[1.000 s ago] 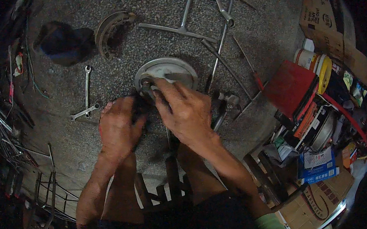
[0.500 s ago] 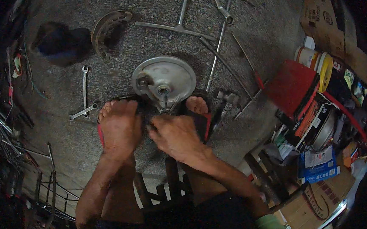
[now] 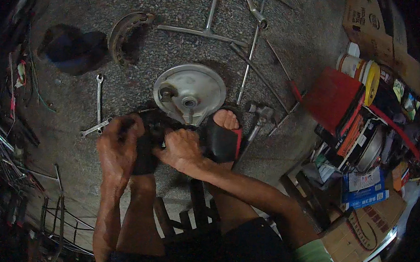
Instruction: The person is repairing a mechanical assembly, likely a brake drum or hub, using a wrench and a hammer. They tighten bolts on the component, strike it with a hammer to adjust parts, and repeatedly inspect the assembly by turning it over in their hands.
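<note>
A round silver brake drum plate (image 3: pixel 208 82) lies on the ground between my feet, with a central hole and a dark bolt or stub on its left side. My right hand (image 3: pixel 182 148) is closed just below the plate's near edge, beside dark parts; what its fingers grip is hidden. Left of it, my left hand (image 3: pixel 119 141) is over my left foot, fingers loosely bent with a dark gap between them and nothing visible held. Two combination wrenches, one upright (image 3: pixel 99 96) and one slanted (image 3: pixel 93 129), lie close to my left hand.
A curved brake shoe (image 3: pixel 121 35) and a dark cloth-like bundle (image 3: pixel 72 48) lie far left. A T-handle wrench (image 3: pixel 207 32) and rods lie ahead. A hammer (image 3: pixel 256 124) rests beside my right foot. Boxes, tubs and a red case (image 3: pixel 331 98) are piled on the right.
My left hand has moved left, away from the plate, toward the wrenches. My right hand has shifted slightly left and uncovered my right sandal. The plate appears in nearly the same place.
</note>
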Demonstrator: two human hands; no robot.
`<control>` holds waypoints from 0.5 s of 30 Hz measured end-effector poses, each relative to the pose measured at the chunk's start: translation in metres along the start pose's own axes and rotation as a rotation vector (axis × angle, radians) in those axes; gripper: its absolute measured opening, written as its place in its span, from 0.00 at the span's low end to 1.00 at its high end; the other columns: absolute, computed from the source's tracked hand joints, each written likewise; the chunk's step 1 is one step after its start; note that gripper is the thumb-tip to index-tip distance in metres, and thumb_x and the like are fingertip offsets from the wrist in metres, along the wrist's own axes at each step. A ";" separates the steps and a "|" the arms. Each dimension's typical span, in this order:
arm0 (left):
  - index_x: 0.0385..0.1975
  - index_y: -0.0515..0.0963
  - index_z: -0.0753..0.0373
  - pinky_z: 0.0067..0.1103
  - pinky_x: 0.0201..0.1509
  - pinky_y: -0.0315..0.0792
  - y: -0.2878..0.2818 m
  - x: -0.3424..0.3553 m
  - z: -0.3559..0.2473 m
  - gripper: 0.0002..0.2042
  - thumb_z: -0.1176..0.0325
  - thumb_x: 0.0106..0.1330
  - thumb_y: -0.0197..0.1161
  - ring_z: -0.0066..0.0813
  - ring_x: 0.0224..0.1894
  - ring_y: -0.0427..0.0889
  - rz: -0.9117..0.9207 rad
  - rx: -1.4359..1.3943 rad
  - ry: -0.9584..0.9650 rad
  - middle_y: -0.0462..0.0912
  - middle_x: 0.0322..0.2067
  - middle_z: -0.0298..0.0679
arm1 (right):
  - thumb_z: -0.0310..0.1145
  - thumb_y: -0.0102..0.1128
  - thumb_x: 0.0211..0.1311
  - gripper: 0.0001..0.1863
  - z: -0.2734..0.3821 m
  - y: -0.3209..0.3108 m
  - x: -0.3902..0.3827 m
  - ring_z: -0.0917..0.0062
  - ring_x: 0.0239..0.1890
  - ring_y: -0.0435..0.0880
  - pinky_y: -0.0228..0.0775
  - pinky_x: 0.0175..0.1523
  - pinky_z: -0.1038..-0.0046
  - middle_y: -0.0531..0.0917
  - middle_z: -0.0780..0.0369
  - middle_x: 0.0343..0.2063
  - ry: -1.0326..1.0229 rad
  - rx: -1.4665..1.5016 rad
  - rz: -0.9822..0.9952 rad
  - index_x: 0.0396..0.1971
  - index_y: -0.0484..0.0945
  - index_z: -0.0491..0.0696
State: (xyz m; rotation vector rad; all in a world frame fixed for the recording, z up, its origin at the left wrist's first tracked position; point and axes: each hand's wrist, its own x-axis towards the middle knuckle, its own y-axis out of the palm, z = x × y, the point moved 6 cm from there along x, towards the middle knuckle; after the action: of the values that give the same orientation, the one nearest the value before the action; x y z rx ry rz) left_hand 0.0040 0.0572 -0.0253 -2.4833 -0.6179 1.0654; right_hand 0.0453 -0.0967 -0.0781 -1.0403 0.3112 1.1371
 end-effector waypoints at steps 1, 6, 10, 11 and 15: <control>0.40 0.80 0.70 0.25 0.42 0.77 0.000 -0.002 -0.002 0.08 0.75 0.63 0.60 0.30 0.36 0.85 0.020 0.004 -0.003 0.86 0.34 0.44 | 0.51 0.68 0.45 0.25 -0.001 -0.005 -0.002 0.55 0.30 0.85 0.77 0.39 0.57 0.84 0.49 0.24 -0.003 0.018 -0.015 0.26 0.82 0.41; 0.44 0.80 0.69 0.24 0.45 0.76 -0.001 -0.012 0.006 0.12 0.74 0.62 0.64 0.27 0.38 0.83 0.066 -0.081 -0.047 0.85 0.36 0.45 | 0.46 0.69 0.44 0.21 0.005 -0.040 -0.007 0.65 0.24 0.84 0.75 0.31 0.64 0.82 0.52 0.19 0.129 0.290 0.119 0.24 0.81 0.39; 0.45 0.80 0.70 0.22 0.48 0.74 -0.002 -0.018 -0.007 0.13 0.74 0.61 0.66 0.25 0.41 0.81 0.301 -0.409 -0.111 0.84 0.38 0.37 | 0.37 0.71 0.43 0.16 0.017 -0.076 -0.024 0.79 0.19 0.80 0.71 0.24 0.72 0.81 0.57 0.16 0.096 0.511 0.058 0.22 0.79 0.37; 0.45 0.80 0.70 0.22 0.49 0.74 -0.002 -0.019 -0.012 0.13 0.74 0.61 0.66 0.24 0.42 0.80 0.314 -0.494 -0.132 0.83 0.39 0.36 | 0.37 0.71 0.44 0.16 0.021 -0.085 -0.027 0.79 0.19 0.80 0.71 0.24 0.71 0.81 0.57 0.16 0.053 0.515 0.001 0.23 0.79 0.37; 0.46 0.80 0.69 0.20 0.51 0.72 0.008 -0.022 -0.023 0.14 0.74 0.61 0.67 0.23 0.44 0.78 0.318 -0.816 -0.317 0.82 0.41 0.33 | 0.34 0.71 0.45 0.15 0.050 -0.114 -0.031 0.78 0.19 0.81 0.71 0.24 0.71 0.81 0.57 0.16 -0.144 0.339 -0.210 0.27 0.78 0.38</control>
State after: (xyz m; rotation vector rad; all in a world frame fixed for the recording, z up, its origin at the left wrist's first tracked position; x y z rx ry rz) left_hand 0.0091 0.0350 -0.0015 -3.2086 -0.9131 1.5918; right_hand 0.1147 -0.0789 0.0280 -0.6718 0.2626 0.9257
